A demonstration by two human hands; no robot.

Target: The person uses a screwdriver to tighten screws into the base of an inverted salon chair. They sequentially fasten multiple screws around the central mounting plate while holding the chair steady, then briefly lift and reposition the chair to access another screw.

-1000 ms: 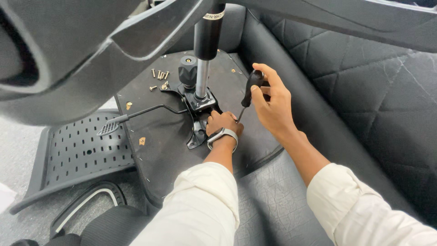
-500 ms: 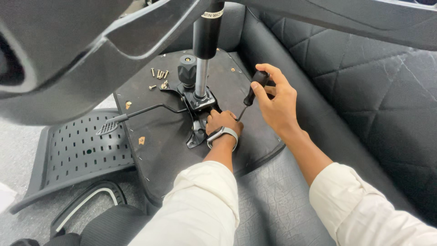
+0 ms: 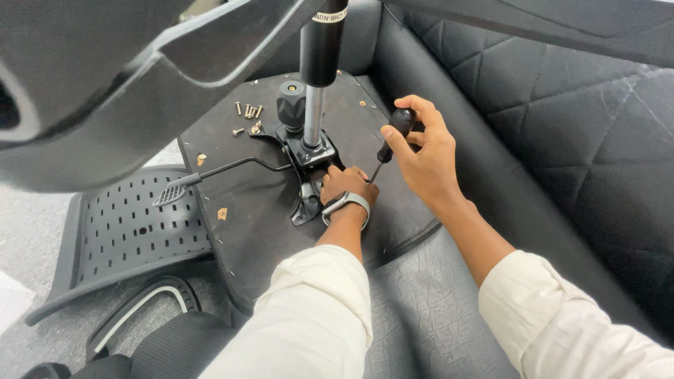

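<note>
An upturned black chair seat (image 3: 260, 203) lies on a dark sofa, with a black metal mechanism plate (image 3: 309, 184) and an upright gas cylinder (image 3: 314, 119) fixed on it. My left hand (image 3: 344, 184), wearing a wrist band, rests closed on the plate's near edge; whether it pinches anything is hidden. My right hand (image 3: 425, 151) grips the black handle of a screwdriver (image 3: 393, 137), whose tip points down beside my left fingers. Several loose brass screws (image 3: 248, 112) lie at the seat's far side.
A lever with a flat paddle (image 3: 172, 193) sticks out left from the plate. A perforated black panel (image 3: 133, 228) lies on the floor at left. A large black chair part (image 3: 105, 77) hangs overhead. Quilted sofa cushions (image 3: 562, 126) rise at right.
My right hand with the screwdriver has turned slightly and shifted a little to the right. My left hand stays at the plate.
</note>
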